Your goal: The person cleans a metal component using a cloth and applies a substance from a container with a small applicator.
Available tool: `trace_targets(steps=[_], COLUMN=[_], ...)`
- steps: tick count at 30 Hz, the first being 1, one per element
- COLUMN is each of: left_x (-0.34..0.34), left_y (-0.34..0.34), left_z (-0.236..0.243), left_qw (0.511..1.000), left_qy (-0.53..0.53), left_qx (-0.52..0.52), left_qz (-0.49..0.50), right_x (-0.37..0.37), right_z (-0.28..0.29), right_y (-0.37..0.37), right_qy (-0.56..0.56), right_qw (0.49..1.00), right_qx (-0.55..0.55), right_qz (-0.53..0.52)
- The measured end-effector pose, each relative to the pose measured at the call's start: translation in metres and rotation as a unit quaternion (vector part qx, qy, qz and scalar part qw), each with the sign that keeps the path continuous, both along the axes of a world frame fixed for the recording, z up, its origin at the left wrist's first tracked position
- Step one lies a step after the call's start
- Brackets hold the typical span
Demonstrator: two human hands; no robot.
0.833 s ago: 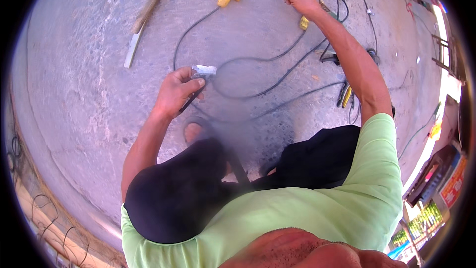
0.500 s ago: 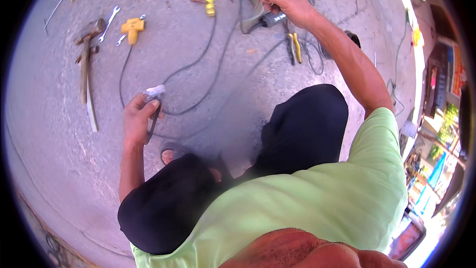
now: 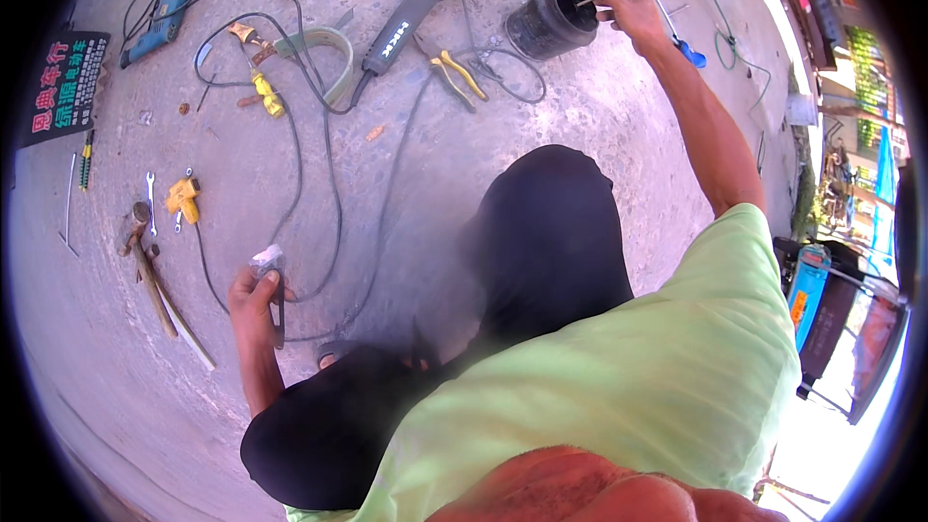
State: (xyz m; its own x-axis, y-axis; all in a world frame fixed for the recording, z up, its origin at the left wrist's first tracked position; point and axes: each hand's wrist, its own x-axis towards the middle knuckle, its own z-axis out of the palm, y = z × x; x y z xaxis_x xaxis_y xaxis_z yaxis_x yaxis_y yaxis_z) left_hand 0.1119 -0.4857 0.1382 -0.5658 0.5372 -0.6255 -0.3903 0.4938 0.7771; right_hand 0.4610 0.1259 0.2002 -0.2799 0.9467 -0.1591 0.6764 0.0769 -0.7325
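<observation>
A thin metal rod (image 3: 587, 2) is pinched in the right hand (image 3: 633, 12) at the far right, its long axis pointing left into the black cylindrical container (image 3: 551, 21). A small grey part (image 3: 267, 259) is gripped in the closed left hand (image 3: 253, 292), near left.

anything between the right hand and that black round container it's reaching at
Nothing visible does. The right hand is already at the rim of the black container, holding a thin metal piece over its opening. The yellow-handled pliers lie off to the side on the ground.
</observation>
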Motion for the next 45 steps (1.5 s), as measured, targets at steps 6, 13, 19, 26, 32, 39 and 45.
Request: trace_targets(steps=[6,13,19,26,32,39,45], left_x=[0.005,0.005,0.008,0.01,0.01,0.009,0.009], left_y=[0.008,0.019,0.022,0.021,0.019,0.017,0.019], left_z=[0.006,0.004,0.003,0.003,0.003,0.0,0.002], left_qw=[1.0,0.999,1.0,1.0,1.0,1.0,1.0], left_qy=[-0.002,0.002,-0.011,-0.015,-0.02,-0.017,-0.018], left_qx=[0.0,-0.016,-0.015,-0.016,-0.006,-0.003,0.002], left_qz=[0.0,-0.032,-0.018,-0.011,-0.01,-0.012,-0.016], right_x=[0.036,0.031,0.016,0.009,0.01,0.017,0.013], right_z=[-0.032,-0.029,-0.02,-0.025,-0.028,-0.035,-0.037], right_y=[0.032,0.038,0.037,0.038,0.046,0.044,0.047], right_qy=[-0.124,-0.276,-0.35,-0.38,-0.35,-0.335,-0.341], right_qw=[0.986,0.919,0.868,0.844,0.872,0.868,0.875], right_qx=[0.103,0.217,0.249,0.259,0.238,0.277,0.264], right_qz=[0.05,0.179,0.251,0.275,0.246,0.24,0.221])
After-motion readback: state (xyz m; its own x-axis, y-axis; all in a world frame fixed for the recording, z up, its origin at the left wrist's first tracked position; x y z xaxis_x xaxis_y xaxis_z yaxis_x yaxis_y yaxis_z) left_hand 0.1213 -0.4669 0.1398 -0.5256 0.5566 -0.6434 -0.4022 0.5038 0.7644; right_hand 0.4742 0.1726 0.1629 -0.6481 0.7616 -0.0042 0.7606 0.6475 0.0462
